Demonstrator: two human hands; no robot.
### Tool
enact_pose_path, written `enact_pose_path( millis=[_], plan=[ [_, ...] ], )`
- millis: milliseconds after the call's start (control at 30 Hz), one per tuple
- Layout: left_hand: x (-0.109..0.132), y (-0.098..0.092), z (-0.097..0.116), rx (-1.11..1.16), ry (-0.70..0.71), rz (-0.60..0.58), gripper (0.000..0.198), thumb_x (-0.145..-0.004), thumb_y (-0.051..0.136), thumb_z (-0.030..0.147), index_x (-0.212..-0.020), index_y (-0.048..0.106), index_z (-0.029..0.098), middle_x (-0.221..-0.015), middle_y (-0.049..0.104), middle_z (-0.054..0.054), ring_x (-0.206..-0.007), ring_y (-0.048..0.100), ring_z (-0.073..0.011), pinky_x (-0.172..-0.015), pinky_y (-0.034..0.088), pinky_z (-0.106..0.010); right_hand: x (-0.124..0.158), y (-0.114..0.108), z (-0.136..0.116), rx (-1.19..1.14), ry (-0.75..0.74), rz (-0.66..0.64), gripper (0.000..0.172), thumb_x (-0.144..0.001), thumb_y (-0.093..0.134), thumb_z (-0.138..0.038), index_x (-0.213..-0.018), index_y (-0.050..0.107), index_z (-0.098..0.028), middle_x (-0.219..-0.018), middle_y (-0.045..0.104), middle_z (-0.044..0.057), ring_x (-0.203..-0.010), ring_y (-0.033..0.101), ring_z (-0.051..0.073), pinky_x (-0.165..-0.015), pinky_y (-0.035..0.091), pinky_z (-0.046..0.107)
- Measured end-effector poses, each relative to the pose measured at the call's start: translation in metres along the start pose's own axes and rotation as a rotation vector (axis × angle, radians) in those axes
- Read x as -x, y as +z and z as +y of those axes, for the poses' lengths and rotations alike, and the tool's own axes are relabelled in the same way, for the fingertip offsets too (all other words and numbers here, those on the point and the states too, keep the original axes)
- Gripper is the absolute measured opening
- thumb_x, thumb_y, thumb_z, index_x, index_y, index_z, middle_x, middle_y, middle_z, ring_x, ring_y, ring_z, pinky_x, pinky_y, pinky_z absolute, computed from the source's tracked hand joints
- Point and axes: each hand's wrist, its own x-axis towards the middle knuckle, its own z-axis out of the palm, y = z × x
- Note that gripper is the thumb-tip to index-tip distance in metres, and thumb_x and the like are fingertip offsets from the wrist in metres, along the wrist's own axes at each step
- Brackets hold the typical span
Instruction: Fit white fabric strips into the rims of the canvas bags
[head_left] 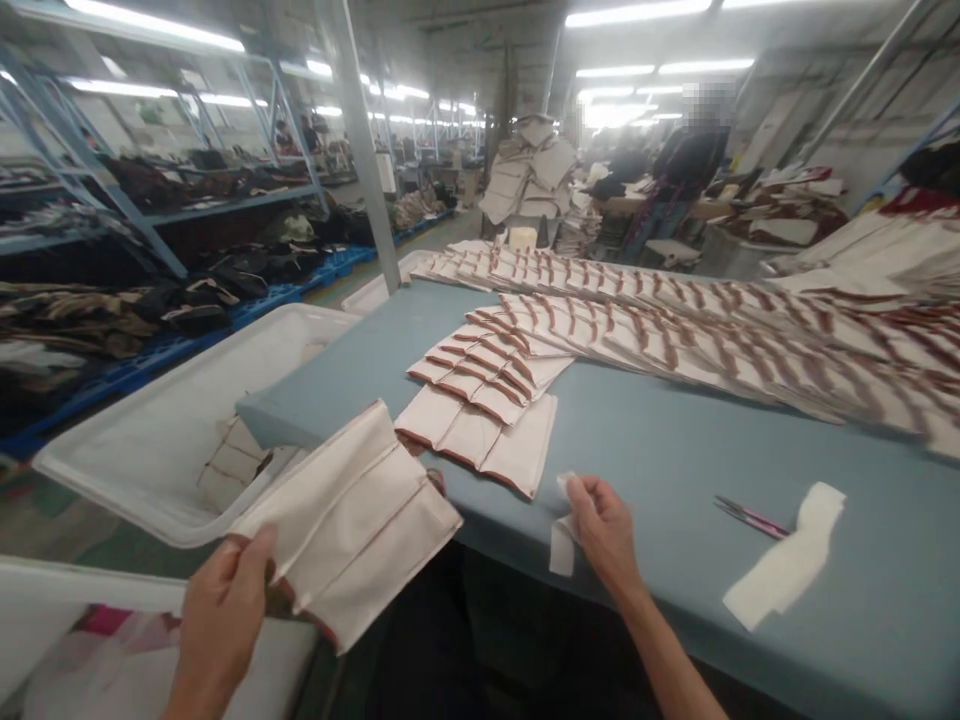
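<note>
My left hand (229,600) grips one corner of a cream stitched fabric panel (367,520) with brown edging, tilted in the air off the table's near edge. My right hand (604,525) is closed in a pinch on a strip of white tape (562,545), which hangs down at the table's front edge. Between the hands, an overlapping stack of similar cream panels (499,440) lies on the blue-grey table (645,430). Small scissors or snips (752,516) with a pink part rest to the right, partly under a folded off-white strip (791,560).
Long rows of overlapped panels (675,340) cover the table's far side. A white plastic bin (195,430) holding some fabric pieces stands at the left. A metal post (367,150) rises behind the table. A person (686,165) stands in the background near piled fabric (529,175).
</note>
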Motion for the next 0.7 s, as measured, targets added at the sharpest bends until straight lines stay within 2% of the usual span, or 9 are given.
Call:
enact_pose_path(
  millis=[67, 133, 200, 267, 367, 467, 567, 633, 700],
  plan=[
    [0.003, -0.025, 0.019, -0.077, 0.125, -0.104, 0.038, -0.082, 0.064, 0.046, -0.056, 0.051, 0.023, -0.05, 0.049, 0.003, -0.051, 0.05, -0.0178, -0.047, 0.042, -0.027, 0.002, 0.0, -0.004, -0.016, 0.013, -0.011, 0.052, -0.082, 0.064, -0.07, -0.078, 0.066, -0.018, -0.063, 0.059, -0.001, -0.058, 0.051, 0.017, -0.056, 0.043, 0.028],
    [0.006, -0.042, 0.045, -0.123, 0.328, -0.332, 0.028, -0.083, 0.061, 0.043, -0.065, 0.059, 0.022, -0.06, 0.061, 0.001, -0.059, 0.06, -0.0211, -0.055, 0.048, -0.027, 0.003, -0.001, -0.005, -0.036, 0.033, -0.025, 0.053, -0.08, 0.067, -0.071, -0.078, 0.066, -0.018, -0.06, 0.056, -0.002, -0.055, 0.049, 0.016, -0.053, 0.041, 0.027],
    [0.008, -0.05, 0.068, -0.183, 0.478, -0.432, 0.023, -0.087, 0.057, 0.036, -0.071, 0.064, 0.021, -0.067, 0.067, 0.0, -0.068, 0.064, -0.022, -0.065, 0.052, -0.027, 0.003, -0.002, -0.004, -0.062, 0.053, -0.045, 0.055, -0.078, 0.068, -0.073, -0.079, 0.065, -0.018, -0.056, 0.052, -0.004, -0.049, 0.044, 0.015, -0.047, 0.037, 0.026],
    [0.01, -0.05, 0.083, -0.183, 0.552, -0.504, 0.024, -0.09, 0.053, 0.032, -0.073, 0.066, 0.02, -0.073, 0.07, -0.001, -0.071, 0.065, -0.0203, -0.07, 0.052, -0.026, 0.006, -0.005, -0.009, -0.089, 0.069, -0.069, 0.057, -0.08, 0.066, -0.075, -0.078, 0.063, -0.019, -0.053, 0.047, -0.005, -0.045, 0.041, 0.013, -0.043, 0.033, 0.025],
    [0.018, -0.038, 0.091, -0.072, 0.536, -0.618, 0.028, -0.095, 0.051, 0.031, -0.075, 0.065, 0.019, -0.075, 0.069, -0.002, -0.069, 0.063, -0.0182, -0.068, 0.05, -0.025, 0.022, -0.019, -0.036, -0.052, 0.009, -0.09, 0.053, -0.087, 0.063, -0.072, -0.075, 0.059, -0.02, -0.055, 0.047, -0.005, -0.046, 0.042, 0.013, -0.044, 0.037, 0.025],
    [0.035, -0.014, 0.098, 0.088, 0.45, -0.775, 0.028, -0.096, 0.053, 0.037, -0.079, 0.066, 0.018, -0.072, 0.065, -0.001, -0.065, 0.059, -0.0169, -0.061, 0.048, -0.023, 0.051, -0.039, -0.088, 0.171, -0.225, -0.023, 0.044, -0.097, 0.058, -0.06, -0.075, 0.06, -0.022, -0.057, 0.054, -0.003, -0.049, 0.049, 0.014, -0.047, 0.04, 0.024],
    [0.059, 0.013, 0.11, 0.238, 0.376, -0.965, 0.029, -0.097, 0.054, 0.041, -0.087, 0.067, 0.018, -0.075, 0.065, -0.002, -0.067, 0.058, -0.0168, -0.062, 0.048, -0.023, 0.083, -0.056, -0.139, 0.36, -0.511, -0.051, 0.035, -0.102, 0.056, -0.048, -0.078, 0.062, -0.023, -0.055, 0.057, -0.004, -0.045, 0.052, 0.014, -0.049, 0.042, 0.024],
    [0.076, 0.029, 0.118, 0.306, 0.34, -1.078, 0.03, -0.098, 0.054, 0.043, -0.088, 0.067, 0.018, -0.076, 0.063, -0.002, -0.067, 0.056, -0.016, -0.064, 0.049, -0.023, 0.098, -0.062, -0.158, 0.446, -0.667, -0.06, 0.031, -0.105, 0.053, -0.039, -0.081, 0.063, -0.023, -0.061, 0.065, -0.002, -0.048, 0.059, 0.014, -0.052, 0.043, 0.024],
    [0.09, 0.041, 0.123, 0.347, 0.308, -1.162, 0.03, -0.099, 0.054, 0.044, -0.089, 0.066, 0.018, -0.078, 0.062, -0.002, -0.067, 0.054, -0.0154, -0.064, 0.049, -0.023, 0.106, -0.063, -0.16, 0.516, -0.729, -0.001, 0.031, -0.108, 0.049, -0.036, -0.084, 0.063, -0.022, -0.062, 0.067, -0.001, -0.05, 0.063, 0.015, -0.051, 0.042, 0.025]
  ],
)
